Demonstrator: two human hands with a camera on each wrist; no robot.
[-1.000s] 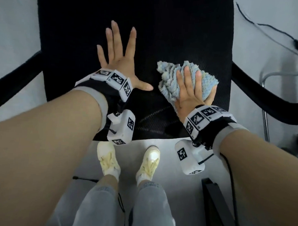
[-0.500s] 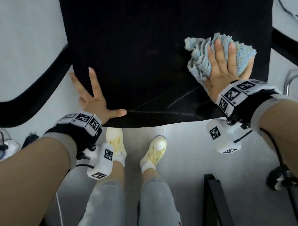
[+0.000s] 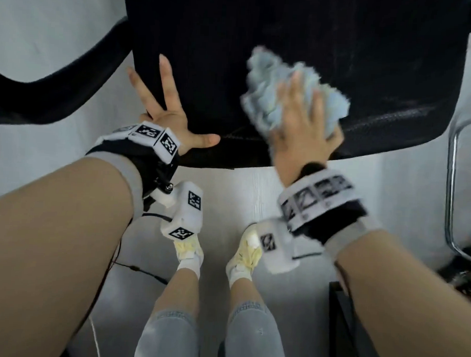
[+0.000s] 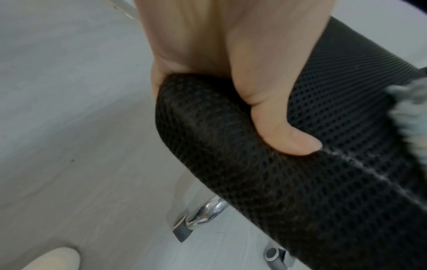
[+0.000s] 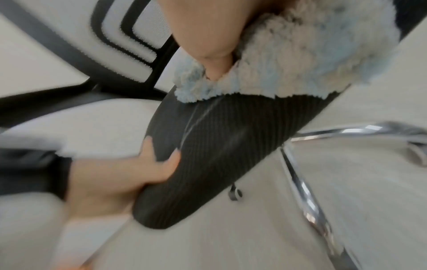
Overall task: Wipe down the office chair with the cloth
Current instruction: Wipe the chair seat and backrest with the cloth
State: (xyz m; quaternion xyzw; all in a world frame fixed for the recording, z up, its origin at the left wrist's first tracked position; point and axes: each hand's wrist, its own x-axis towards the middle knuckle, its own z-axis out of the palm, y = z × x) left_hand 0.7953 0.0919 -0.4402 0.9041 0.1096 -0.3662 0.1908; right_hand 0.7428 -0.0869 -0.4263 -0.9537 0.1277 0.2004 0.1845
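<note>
The office chair's black mesh seat (image 3: pixel 289 32) fills the top of the head view. My left hand (image 3: pixel 167 113) rests on its front left corner, fingers straight and spread, thumb (image 4: pixel 284 131) lying along the rounded front edge. My right hand (image 3: pixel 299 121) presses a fluffy light blue cloth (image 3: pixel 270 93) flat onto the seat near the front edge, right of centre, and is blurred. In the right wrist view the cloth (image 5: pixel 300 64) is bunched under my palm, with my thumb sunk into it. A pale streak runs across the mesh beside the cloth (image 4: pixel 411 106).
A black armrest (image 3: pixel 71 90) curves out on the left. Chrome base legs (image 5: pixel 305 191) and a caster (image 4: pixel 275 254) sit under the seat. A chrome tube frame (image 3: pixel 451 187) stands at the right. My feet (image 3: pixel 188 249) are just before the seat. A cable (image 3: pixel 138 268) lies on the floor.
My left hand went from the middle of the seat to its front left corner. My right hand slid the cloth back across the seat, then forward toward the front edge.
</note>
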